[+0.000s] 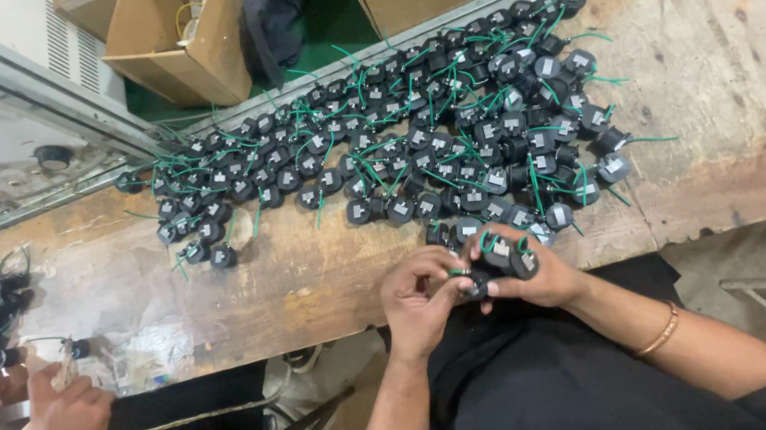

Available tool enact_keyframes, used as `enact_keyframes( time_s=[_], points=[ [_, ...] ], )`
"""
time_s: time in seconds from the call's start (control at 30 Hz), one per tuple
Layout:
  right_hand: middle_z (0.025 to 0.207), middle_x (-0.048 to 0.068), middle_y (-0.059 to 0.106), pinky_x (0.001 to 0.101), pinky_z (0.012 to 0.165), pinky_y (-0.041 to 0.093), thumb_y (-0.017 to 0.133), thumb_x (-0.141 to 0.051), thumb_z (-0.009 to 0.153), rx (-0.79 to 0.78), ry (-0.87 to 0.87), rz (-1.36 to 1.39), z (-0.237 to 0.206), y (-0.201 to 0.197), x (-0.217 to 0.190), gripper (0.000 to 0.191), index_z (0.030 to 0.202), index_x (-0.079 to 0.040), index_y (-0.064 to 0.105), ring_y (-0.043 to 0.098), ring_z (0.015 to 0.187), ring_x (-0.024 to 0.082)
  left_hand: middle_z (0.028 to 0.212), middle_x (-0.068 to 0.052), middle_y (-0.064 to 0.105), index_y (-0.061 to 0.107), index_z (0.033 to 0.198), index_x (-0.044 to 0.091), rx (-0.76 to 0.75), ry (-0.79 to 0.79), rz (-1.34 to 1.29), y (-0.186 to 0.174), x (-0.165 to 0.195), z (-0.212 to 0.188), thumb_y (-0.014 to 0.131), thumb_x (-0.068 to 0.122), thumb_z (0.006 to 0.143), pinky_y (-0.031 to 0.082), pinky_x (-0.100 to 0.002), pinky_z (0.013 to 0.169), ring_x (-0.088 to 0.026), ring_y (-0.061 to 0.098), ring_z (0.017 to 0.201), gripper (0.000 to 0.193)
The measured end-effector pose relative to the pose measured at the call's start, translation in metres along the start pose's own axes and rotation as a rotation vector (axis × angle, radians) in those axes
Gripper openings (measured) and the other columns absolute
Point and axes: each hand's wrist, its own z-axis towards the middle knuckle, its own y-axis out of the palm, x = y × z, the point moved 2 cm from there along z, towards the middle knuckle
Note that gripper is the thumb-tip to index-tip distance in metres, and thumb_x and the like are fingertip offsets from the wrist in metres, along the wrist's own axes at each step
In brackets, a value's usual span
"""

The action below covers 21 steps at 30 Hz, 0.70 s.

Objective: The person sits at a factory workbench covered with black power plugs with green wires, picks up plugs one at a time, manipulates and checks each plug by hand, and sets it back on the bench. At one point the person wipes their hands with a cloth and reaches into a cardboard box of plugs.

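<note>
At the near edge of the wooden bench [719,94], the right hand [538,273] grasps a few small black round parts [508,255] with green wires. The left hand [420,295] pinches one green wire [459,272] at these parts. I think a short, firm grip near the wire's root works best, so it does not bend. The big pile [411,130] lies just behind. A co-worker's hands [64,414] work at the left.

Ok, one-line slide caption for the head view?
Left hand and right hand hold small black green-wired parts at the wooden bench edge, beside a spread-out pile.
</note>
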Motion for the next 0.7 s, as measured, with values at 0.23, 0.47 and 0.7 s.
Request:
enact_keyframes(
  time_s=[0.23, 0.47, 0.7],
  points=[
    [0.125, 0.017, 0.057, 0.0402, 0.073, 0.065, 0.078, -0.004, 0.091, 0.014, -0.036, 0.122, -0.002, -0.003, 0.001, 0.044, 0.124, -0.003, 0.049, 0.065, 0.111, 0.027, 0.103, -0.008, 0.069, 0.068, 0.099, 0.004, 0.194, -0.08, -0.033, -0.017, -0.011, 0.014, 0.076, -0.01, 0.08, 0.059, -0.03, 0.085, -0.017, 0.068, 0.098, 0.025],
    [0.131, 0.018, 0.055, 0.0437, 0.076, 0.063, 0.077, -0.001, 0.089, 0.07, 0.03, 0.376, -0.002, -0.007, 0.004, 0.055, 0.133, -0.007, 0.044, 0.066, 0.116, 0.038, 0.107, -0.007, 0.074, 0.079, 0.1, 0.011, -0.009, 0.131, 0.854, -0.011, 0.004, 0.06, 0.081, -0.006, 0.077, 0.055, -0.034, 0.083, -0.026, 0.069, 0.099, 0.029],
    [0.144, 0.012, 0.048, 0.0537, 0.106, 0.055, 0.082, -0.009, 0.088, 0.104, -0.087, 0.439, -0.002, -0.001, -0.002, 0.059, 0.132, -0.01, 0.044, 0.055, 0.133, 0.033, 0.1, -0.006, 0.076, 0.075, 0.104, 0.007, 0.121, 0.338, 0.55, -0.005, 0.042, 0.05, 0.081, -0.009, 0.078, 0.06, -0.033, 0.081, -0.023, 0.073, 0.093, 0.03]
  ],
)
